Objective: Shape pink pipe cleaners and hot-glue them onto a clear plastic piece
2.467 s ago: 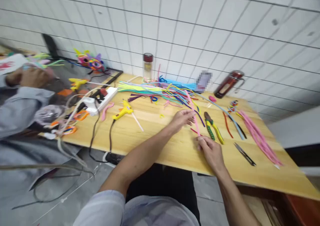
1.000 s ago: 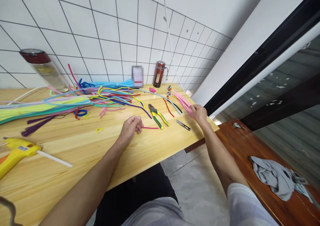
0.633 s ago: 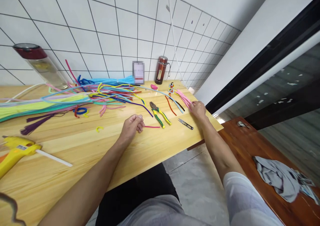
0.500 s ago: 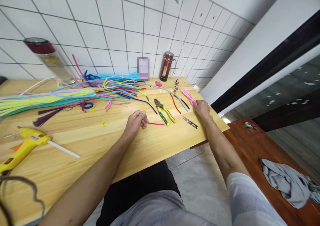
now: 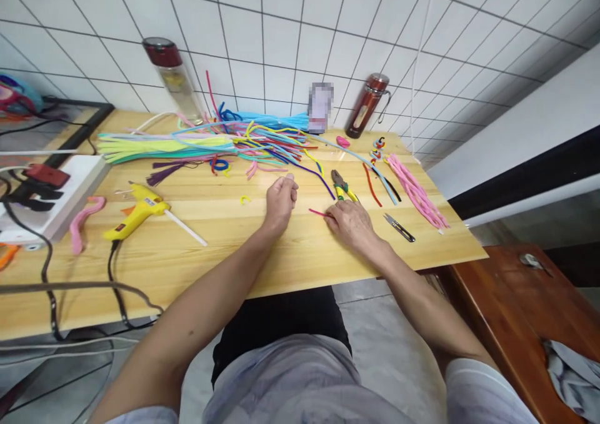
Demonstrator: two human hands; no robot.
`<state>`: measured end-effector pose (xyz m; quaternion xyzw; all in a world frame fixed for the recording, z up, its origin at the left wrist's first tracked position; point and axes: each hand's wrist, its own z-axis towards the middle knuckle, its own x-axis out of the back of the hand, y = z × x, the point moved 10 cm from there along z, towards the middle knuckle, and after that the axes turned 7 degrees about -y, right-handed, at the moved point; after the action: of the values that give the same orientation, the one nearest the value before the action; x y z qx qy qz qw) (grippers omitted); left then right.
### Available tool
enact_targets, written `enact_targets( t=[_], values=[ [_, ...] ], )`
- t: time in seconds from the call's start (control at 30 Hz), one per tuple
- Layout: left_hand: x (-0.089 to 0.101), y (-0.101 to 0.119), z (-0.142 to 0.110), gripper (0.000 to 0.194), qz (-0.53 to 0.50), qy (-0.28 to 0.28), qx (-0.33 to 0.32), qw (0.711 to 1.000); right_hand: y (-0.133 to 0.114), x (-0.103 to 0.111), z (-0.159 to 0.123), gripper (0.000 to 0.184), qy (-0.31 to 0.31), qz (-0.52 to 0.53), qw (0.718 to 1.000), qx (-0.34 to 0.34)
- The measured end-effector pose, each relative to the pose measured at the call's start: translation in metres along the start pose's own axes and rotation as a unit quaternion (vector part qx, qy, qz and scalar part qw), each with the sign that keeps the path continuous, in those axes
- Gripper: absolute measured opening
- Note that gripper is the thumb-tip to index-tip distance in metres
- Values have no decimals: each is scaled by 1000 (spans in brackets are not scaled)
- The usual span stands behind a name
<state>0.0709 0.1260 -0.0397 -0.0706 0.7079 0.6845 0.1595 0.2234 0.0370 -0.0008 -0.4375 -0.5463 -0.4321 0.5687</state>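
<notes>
My right hand [image 5: 350,222] rests palm down near the middle of the table, its thumb and fingertips closed at the right end of a short crimson pipe cleaner [image 5: 317,211]. It covers the handles of the combination pliers [image 5: 339,180], whose jaws point away from me. My left hand [image 5: 280,204] is closed in a loose fist above the table, left of the crimson piece and apart from it; what it holds, if anything, is hidden. Thread snips [image 5: 400,227] lie right of my right hand. Farther right is a bundle of pink pipe cleaners [image 5: 416,192].
Many-coloured pipe cleaners [image 5: 197,146] spread along the back. A yellow glue gun [image 5: 140,212] with a white stick lies left, near a white power strip [image 5: 70,192] and cables. A glass bottle [image 5: 175,83], a phone [image 5: 320,108] and a red flask [image 5: 368,105] stand by the wall.
My right hand has left the pink bundle and come left to the crimson pipe cleaner and pliers. My left hand has drawn away from the crimson piece. The view has swung left.
</notes>
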Motion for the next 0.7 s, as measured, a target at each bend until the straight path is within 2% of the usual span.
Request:
enact_targets(
  t=[0.07,0.17,0.2,0.27,0.4,0.47,0.57,0.7],
  values=[
    [-6,-1,0,32,23,-25,0,999,-4,-2,6,25,-9,-19,1000,-13],
    [-21,4,-7,30,68,-76,-37,994,11,5,10,22,6,33,998,-60],
    [-26,5,-10,27,75,-85,-46,992,19,9,10,20,20,72,994,-83],
    [-35,-1,-14,20,66,-110,-23,991,30,15,10,18,44,171,978,-112],
    [-58,-11,-19,30,4,-211,29,977,23,13,14,24,43,350,932,-84],
    [-57,-10,-17,34,-20,-213,32,976,16,6,16,28,23,421,904,-74],
    [-48,-8,-13,34,-38,-183,42,982,10,-5,15,36,-5,489,868,-84],
    [-42,-8,-12,36,-40,-169,58,983,11,-7,9,36,-4,499,860,-105]
  ],
)
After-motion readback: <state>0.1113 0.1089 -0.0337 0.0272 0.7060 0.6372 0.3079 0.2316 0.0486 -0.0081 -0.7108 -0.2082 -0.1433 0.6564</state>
